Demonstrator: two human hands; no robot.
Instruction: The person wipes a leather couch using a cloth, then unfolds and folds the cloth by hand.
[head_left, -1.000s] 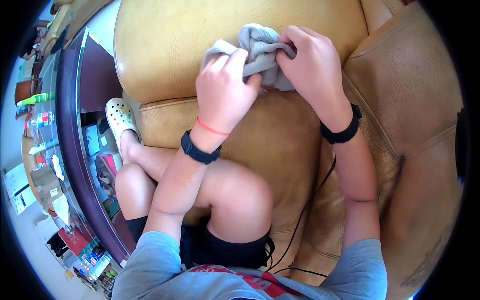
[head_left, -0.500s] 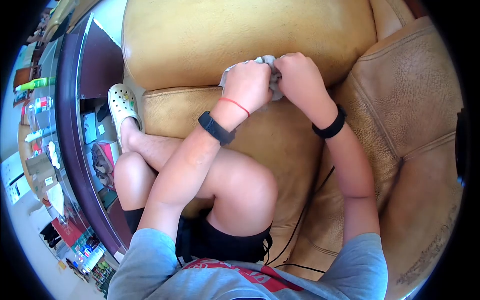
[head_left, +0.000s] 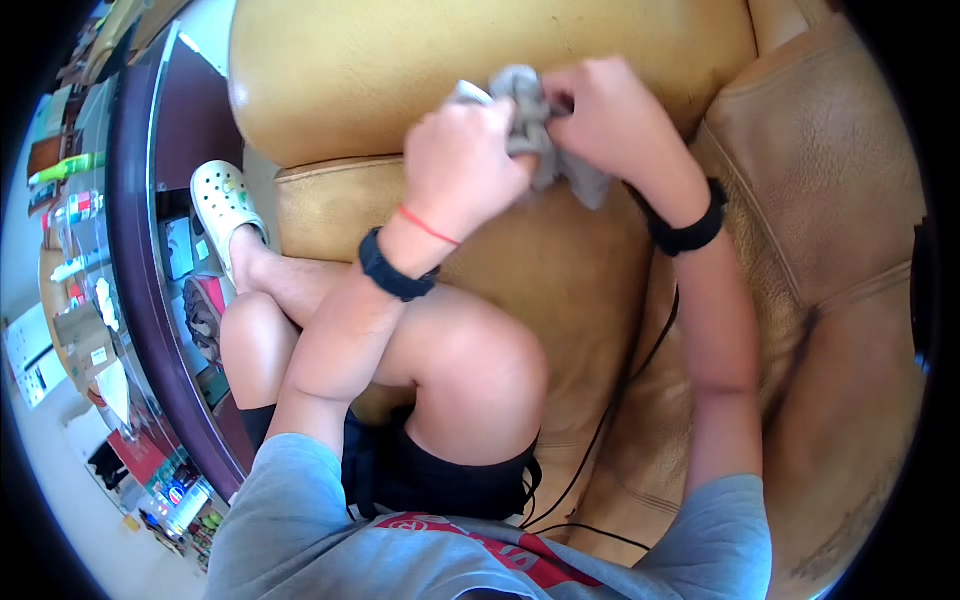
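Observation:
A crumpled grey cloth (head_left: 545, 165) is bunched between my two hands above the tan sofa. My left hand (head_left: 462, 160) has its fingers closed on the cloth's left side, where a whitish bit sticks out above the knuckles. My right hand (head_left: 608, 112) pinches the right side, and a loose end hangs below it. The fingertips are partly hidden behind the hands and folds, and the cloth is slightly blurred. Whether it is a garment or a rag cannot be made out.
A tan leather sofa (head_left: 480, 40) surrounds me, with a black cable (head_left: 600, 440) running along its seat. My crossed leg wears a cream clog (head_left: 228, 205). At left stands a dark-framed glass-topped table (head_left: 140, 250) with bottles, a cardboard box (head_left: 85, 335) and other items.
Both hands have lifted closer to the camera with the cloth, the left one also shifting left. More of the cloth shows between them, and an end now hangs below my right hand.

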